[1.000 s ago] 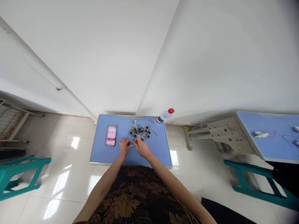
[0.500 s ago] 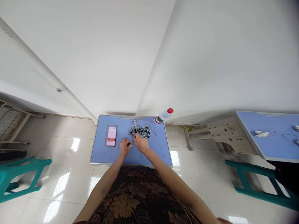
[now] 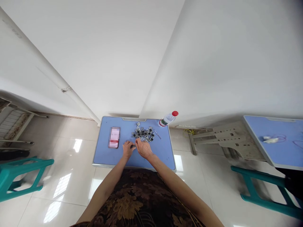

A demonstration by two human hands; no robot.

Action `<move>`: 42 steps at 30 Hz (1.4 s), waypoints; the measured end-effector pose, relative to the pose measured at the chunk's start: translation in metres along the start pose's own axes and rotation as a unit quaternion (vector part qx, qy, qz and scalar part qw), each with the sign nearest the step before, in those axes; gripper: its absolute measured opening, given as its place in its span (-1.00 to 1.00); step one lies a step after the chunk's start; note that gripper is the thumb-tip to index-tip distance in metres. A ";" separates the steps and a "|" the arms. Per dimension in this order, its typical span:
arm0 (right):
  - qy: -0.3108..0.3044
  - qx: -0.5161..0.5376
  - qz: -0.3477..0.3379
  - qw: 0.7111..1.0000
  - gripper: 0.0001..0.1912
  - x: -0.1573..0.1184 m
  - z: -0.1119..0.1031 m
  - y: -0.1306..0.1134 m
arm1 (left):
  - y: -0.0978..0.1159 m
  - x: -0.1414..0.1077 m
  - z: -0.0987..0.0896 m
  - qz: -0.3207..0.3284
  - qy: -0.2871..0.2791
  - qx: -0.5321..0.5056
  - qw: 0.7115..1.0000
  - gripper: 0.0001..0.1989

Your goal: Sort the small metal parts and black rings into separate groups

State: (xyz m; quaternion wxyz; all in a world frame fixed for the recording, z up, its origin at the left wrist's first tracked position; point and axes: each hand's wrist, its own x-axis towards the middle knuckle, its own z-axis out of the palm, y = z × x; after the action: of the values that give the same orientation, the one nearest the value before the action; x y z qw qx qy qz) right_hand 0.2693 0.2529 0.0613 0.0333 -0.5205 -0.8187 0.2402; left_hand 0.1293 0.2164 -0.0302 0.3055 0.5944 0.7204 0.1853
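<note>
The left hand (image 3: 128, 149) was pinched on a small black-and-metal piece (image 3: 133, 146) just above the blue desk (image 3: 106, 157); the right hand (image 3: 143, 148) had its fingers drawn together beside it, though whether they gripped anything could not be told. Right beyond both hands, a heap of metal-and-black parts (image 3: 143, 133) crowded the desk's middle. A smartphone (image 3: 115, 137) lay to the left, a slim clear stick (image 3: 158, 135) right of the heap, and a red-capped bottle (image 3: 168, 120) near the far right corner.
</note>
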 end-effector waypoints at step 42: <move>0.074 0.039 -0.012 0.996 -0.84 -0.016 0.016 0.024 | -0.008 0.003 0.002 0.023 0.021 -0.020 0.999 -0.85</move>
State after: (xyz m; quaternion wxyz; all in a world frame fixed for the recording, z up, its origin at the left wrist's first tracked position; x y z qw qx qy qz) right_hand 0.2918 0.2414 0.0395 0.1167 -0.5254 -0.8101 0.2326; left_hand 0.1241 0.2175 -0.0376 0.2984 0.6004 0.7089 0.2191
